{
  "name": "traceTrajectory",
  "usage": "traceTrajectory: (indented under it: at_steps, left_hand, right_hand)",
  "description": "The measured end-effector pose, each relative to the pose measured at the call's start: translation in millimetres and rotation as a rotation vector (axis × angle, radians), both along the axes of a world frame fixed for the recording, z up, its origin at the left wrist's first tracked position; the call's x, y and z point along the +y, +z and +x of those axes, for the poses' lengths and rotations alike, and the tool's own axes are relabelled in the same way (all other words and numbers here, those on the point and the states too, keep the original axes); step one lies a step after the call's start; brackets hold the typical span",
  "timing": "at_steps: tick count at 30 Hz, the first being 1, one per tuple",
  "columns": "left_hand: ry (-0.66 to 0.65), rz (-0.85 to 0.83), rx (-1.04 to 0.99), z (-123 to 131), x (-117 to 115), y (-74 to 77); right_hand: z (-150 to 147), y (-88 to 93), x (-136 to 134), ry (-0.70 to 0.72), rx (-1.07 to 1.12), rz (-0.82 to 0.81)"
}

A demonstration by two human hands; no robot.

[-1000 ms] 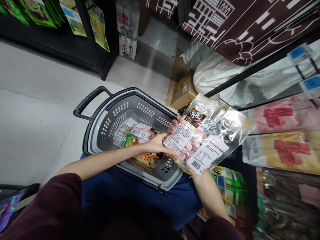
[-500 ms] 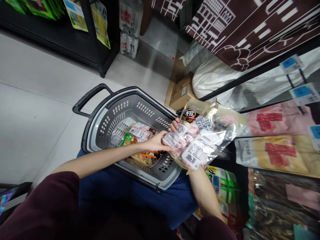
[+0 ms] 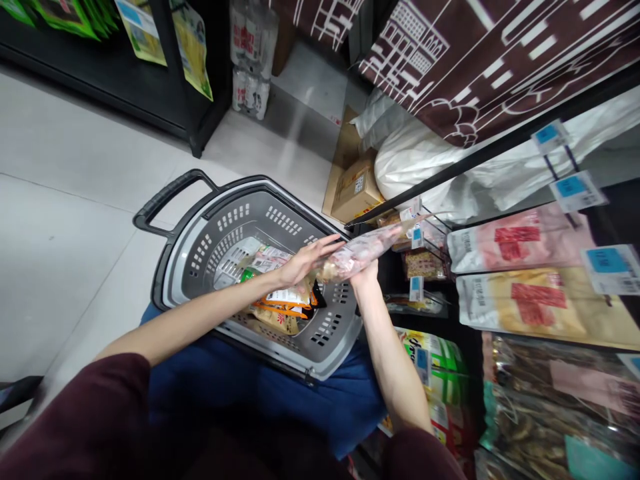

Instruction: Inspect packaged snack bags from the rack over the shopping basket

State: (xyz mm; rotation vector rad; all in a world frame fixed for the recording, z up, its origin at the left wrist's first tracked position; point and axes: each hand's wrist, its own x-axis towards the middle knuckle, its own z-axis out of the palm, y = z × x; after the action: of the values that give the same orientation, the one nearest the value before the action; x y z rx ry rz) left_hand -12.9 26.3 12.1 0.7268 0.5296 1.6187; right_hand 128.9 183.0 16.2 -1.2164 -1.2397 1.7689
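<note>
A clear plastic bag of small pinkish packets [image 3: 367,252] is tilted nearly edge-on above the right end of the grey shopping basket [image 3: 280,200]. My right hand [image 3: 365,277] grips it from underneath, with the fingers partly hidden behind it. At the bag's left end is my left hand [image 3: 304,261], its fingers stretched out along the bag and touching it. Below, inside the basket on my lap, lie several food packets [image 3: 277,310], among them orange-edged, tan and green ones, partly covered by my left forearm.
On the right, a shelf holds pink and yellow bags [image 3: 520,237] with price tags [image 3: 607,261] sticking out. Green bags [image 3: 437,363] sit lower down. A cardboard box [image 3: 356,190] stands beyond the basket. A black shelf leg [image 3: 193,127] rises at the upper left, near bottled packs [image 3: 251,90].
The bag has turned from facing me with its labels to nearly edge-on, and moved slightly left. My left fingers have straightened along it. The view has shifted a little.
</note>
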Motion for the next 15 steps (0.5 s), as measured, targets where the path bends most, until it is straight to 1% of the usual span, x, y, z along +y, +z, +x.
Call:
traceTrajectory:
  at_steps: [2,4,5,6,8,10,11,13,15]
  left_hand:
    - [0.052,0.043,-0.047,-0.8,0.6,0.9]
    - [0.151,0.003,-0.002,-0.6,1.2,0.1]
    - [0.206,-0.051,-0.008,0.0,1.7,-0.7]
    - [0.252,-0.117,-0.055,0.7,2.2,-1.7]
    - [0.296,-0.227,-0.249,2.2,3.4,-3.8]
    - [0.266,-0.276,-0.449,2.8,4.3,-5.0]
    - [0.235,-0.283,-0.516,2.4,4.3,-5.0]
    - [0.187,-0.275,-0.571,0.6,3.5,-3.2]
    - [0.183,-0.245,-0.560,-2.3,1.9,1.0]
  right_hand:
    - [-0.2,-2.2,0.7,-0.126,0.016,-0.081]
    - [1.6,2.4,-1.7,-0.186,0.056,-0.145]
    - [2.0,7.2,-4.1,-0.170,0.082,-0.159]
    - [1.7,13.3,-7.1,-0.130,0.109,-0.157]
    - [-1.1,27.8,-14.8,-0.057,0.163,-0.132]
    - [-5.7,41.9,-24.3,-0.023,0.212,-0.066]
    - [-8.0,47.5,-29.2,-0.009,0.229,-0.035]
    - [-11.5,54.3,-38.3,0.047,0.242,-0.034]
    - [-13.5,55.4,-44.9,0.137,0.238,-0.104]
